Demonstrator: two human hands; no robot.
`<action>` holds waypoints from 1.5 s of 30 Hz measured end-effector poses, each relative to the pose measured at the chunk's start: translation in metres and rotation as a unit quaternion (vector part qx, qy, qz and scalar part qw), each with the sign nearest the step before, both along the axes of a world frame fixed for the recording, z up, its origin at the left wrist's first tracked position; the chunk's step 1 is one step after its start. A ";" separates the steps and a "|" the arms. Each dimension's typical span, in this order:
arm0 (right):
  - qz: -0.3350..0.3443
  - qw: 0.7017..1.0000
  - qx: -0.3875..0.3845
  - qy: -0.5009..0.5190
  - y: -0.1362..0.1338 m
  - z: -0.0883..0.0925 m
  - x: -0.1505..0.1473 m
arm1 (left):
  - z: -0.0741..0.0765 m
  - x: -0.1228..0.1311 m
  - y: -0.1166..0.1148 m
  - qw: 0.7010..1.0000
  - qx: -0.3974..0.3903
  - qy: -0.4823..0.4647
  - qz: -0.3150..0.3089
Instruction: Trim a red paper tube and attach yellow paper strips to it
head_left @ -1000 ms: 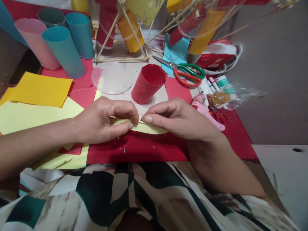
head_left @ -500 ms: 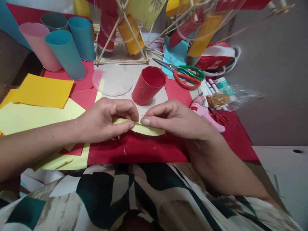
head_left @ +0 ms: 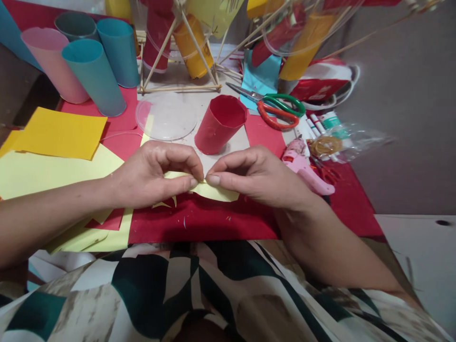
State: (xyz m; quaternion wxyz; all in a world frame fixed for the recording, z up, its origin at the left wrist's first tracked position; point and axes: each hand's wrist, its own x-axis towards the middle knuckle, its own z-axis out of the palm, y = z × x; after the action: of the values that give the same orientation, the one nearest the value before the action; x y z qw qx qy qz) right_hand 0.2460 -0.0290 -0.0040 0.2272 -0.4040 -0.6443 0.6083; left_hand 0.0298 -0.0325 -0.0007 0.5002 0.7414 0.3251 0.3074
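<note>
A small piece of pale yellow paper is pinched between my two hands, low over the front of the table. My left hand grips it with thumb and bent fingers near its middle. Close beside, my right hand pinches the same paper between thumb and forefinger, the two thumbs almost meeting. The paper curves, and its lower edge bows downward; part of it is hidden by the fingers. Just beyond my hands a red paper cup stands on the table, its opening tilted toward the right.
Scissors, a pink glue gun and a bag of rubber bands lie to the right. Coloured cups and a stick frame stand behind. A clear disc and yellow sheets lie left.
My hands have drawn slightly closer together on the pale yellow paper. The paper's right side now bends more and hangs lower. The view has shifted a little.
</note>
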 end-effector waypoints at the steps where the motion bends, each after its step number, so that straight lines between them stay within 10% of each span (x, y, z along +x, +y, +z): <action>1: 0.002 1.000 -0.014 0.004 0.001 0.000 -0.001 | 0.000 0.000 0.000 1.000 0.005 0.008 -0.002; 16: 0.054 0.990 0.113 -0.066 -0.005 -0.003 -0.004 | 0.002 -0.003 0.010 0.968 -0.237 0.033 -0.071; 45: 0.015 0.994 0.104 -0.038 -0.002 -0.002 0.001 | 0.000 -0.005 0.008 0.974 -0.189 0.079 -0.092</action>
State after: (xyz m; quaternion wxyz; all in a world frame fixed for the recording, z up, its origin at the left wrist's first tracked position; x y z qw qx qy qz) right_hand 0.2471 -0.0315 -0.0062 0.2340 -0.3918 -0.7181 0.5254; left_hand 0.0253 -0.0250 -0.0007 0.6304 0.6820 0.3462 0.1330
